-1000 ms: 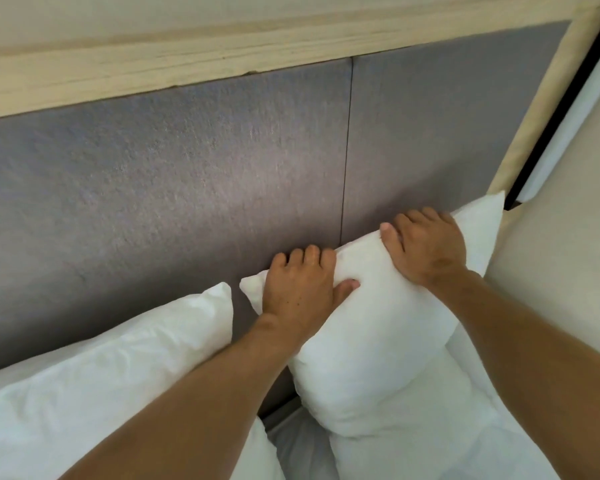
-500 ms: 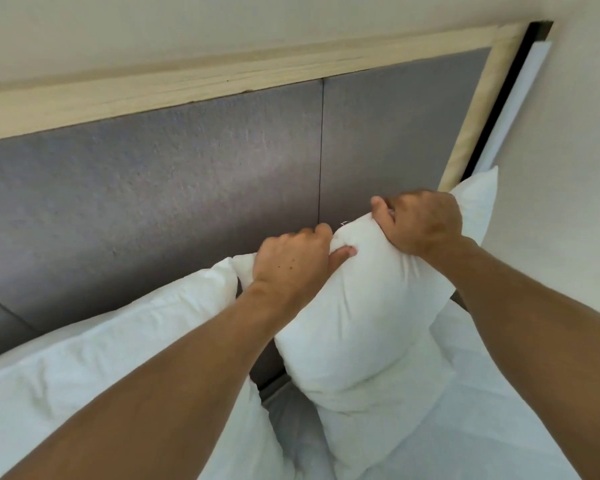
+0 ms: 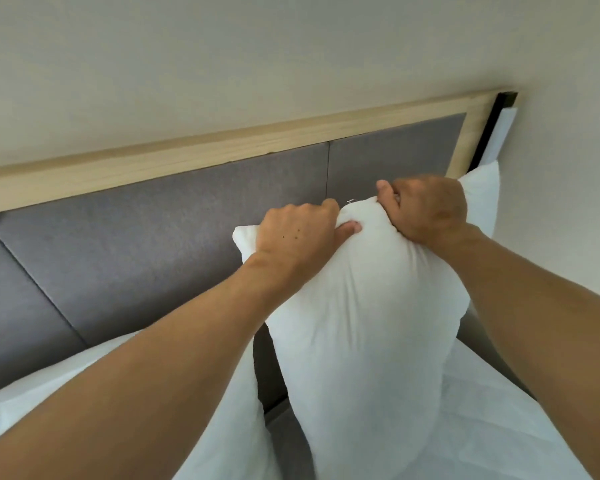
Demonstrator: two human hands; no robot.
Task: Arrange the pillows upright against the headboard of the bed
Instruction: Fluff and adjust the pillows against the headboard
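A white pillow (image 3: 364,327) hangs upright in front of the grey padded headboard (image 3: 146,244), at its right end. My left hand (image 3: 298,233) is shut on the pillow's top edge near the left corner. My right hand (image 3: 426,209) grips the same edge further right, bunching the fabric. The pillow's lower end reaches down to the white sheet (image 3: 492,417). A second white pillow (image 3: 21,403) lies low at the left against the headboard, largely hidden by my left forearm.
A light wooden frame (image 3: 194,157) runs along the headboard's top and right side. A cream wall (image 3: 257,64) rises behind it and another closes in at the right. A dark gap with a white strip (image 3: 499,133) sits at the corner.
Both hands have closed tighter on the pillow's top edge and lifted it up along the headboard. The pillow now hangs taller and narrower, and the view has pulled back.
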